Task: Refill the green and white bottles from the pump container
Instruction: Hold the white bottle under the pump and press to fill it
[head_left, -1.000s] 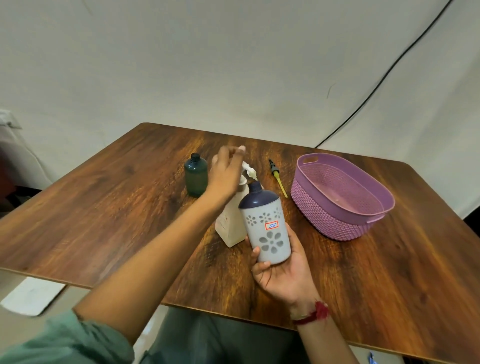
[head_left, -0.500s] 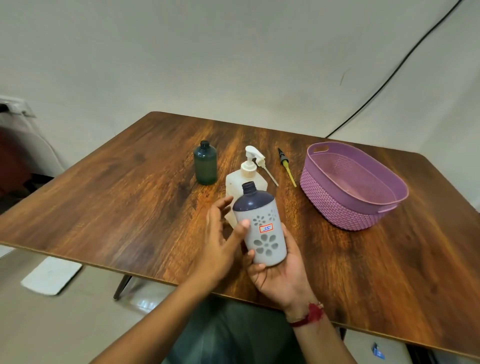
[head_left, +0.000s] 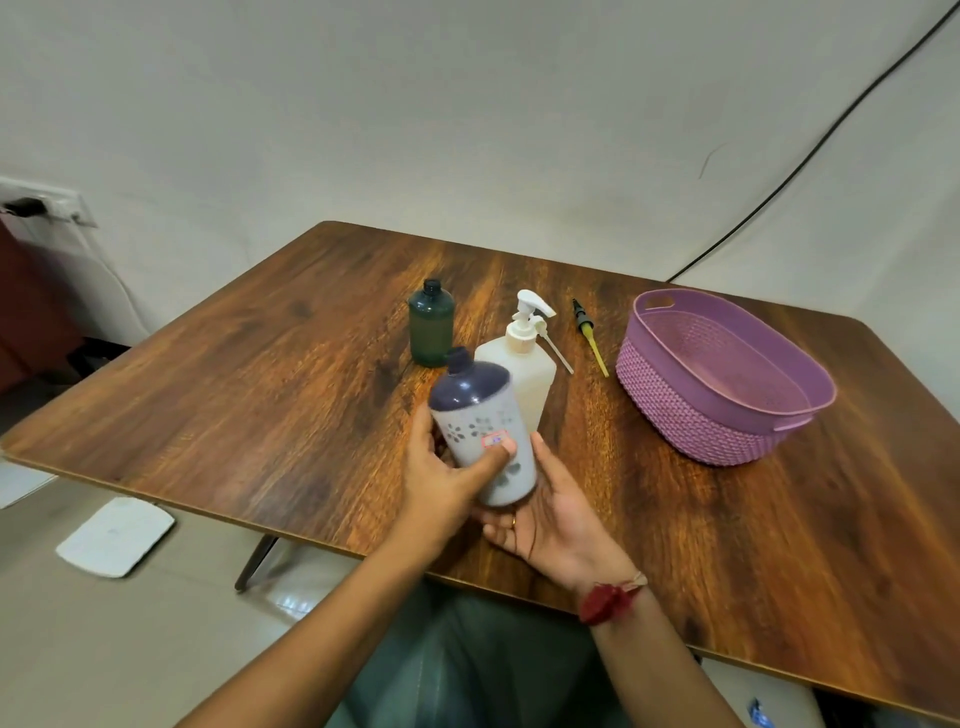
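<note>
Since the frame 0.5 s earlier, the left hand (head_left: 441, 483) has closed round the white bottle (head_left: 488, 441), and the bottle has tipped from near upright to a lean with its dark cap toward the left.

Grip state, 2 hands:
- Left hand: wrapped round the left side of the bottle body, thumb laid across the front just below the small red label, fingers behind. Firm hold.
- Right hand (head_left: 550, 514): palm up beneath the bottle, fingers curled under the base, thumb raised along the right side. It supports and holds the bottle from below.

The white bottle is held above the near part of the wooden table (head_left: 260, 389), clear of the surface, capped, and slightly blurred.

The pump container (head_left: 524, 379) stands upright on the table directly behind the held bottle. The green bottle (head_left: 431, 332) stands upright to its left, close beside it, without a cap on its neck.

A white trigger spray head (head_left: 535, 306) with its tube lies behind the pump container. A yellow-tipped nozzle (head_left: 589, 335) lies to the right of it. A purple basket (head_left: 685, 415) sits further right. A red thread band (head_left: 605, 603) circles the right wrist.
</note>
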